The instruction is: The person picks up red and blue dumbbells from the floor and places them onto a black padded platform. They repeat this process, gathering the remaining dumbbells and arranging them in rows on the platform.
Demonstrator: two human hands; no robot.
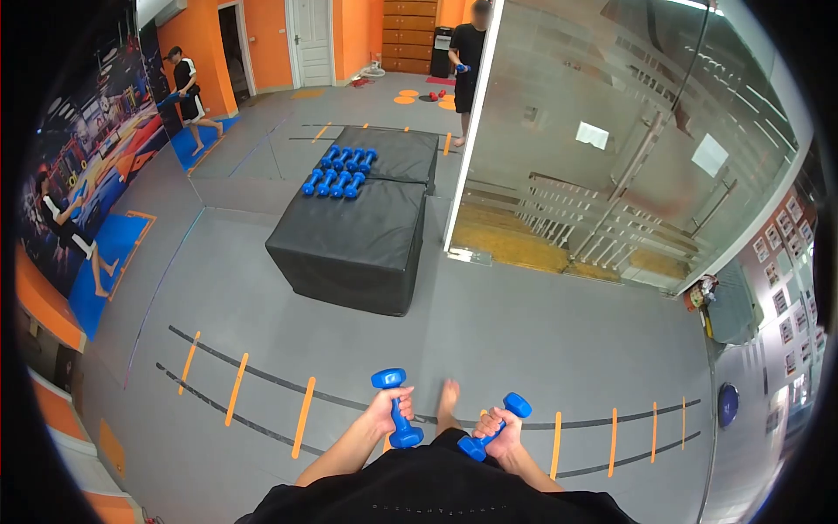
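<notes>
The left hand [390, 410] has its fingers wrapped round the handle of a blue dumbbell [389, 378], and the right hand [504, 434] is closed likewise on a second dumbbell [517, 404]. Both weights are lifted clear of the floor [489, 323], in front of the black shirt [436, 498], with a gap between them; each has chunky, faceted ends and a smooth, slightly glossy finish. A bare foot [449, 400] shows between the hands. Beneath runs a floor ladder [305, 415] of two dark strips crossed by flat orange bars.

Ahead, a black box [349, 253] blocks the middle of the floor, its cover creased, leathery and boxy at the corners. Four more blue weights [326, 182] lie side by side along the far edge of its top, towards the left corner, and a mirror [249, 144] behind doubles them. To the right stand glass doors [602, 105] with metal handles and paper sheets stuck on. A shiny blue ball [728, 405] rests by the floor's right edge. On the left, another person [61, 214] stands on a blue mat [122, 244].
</notes>
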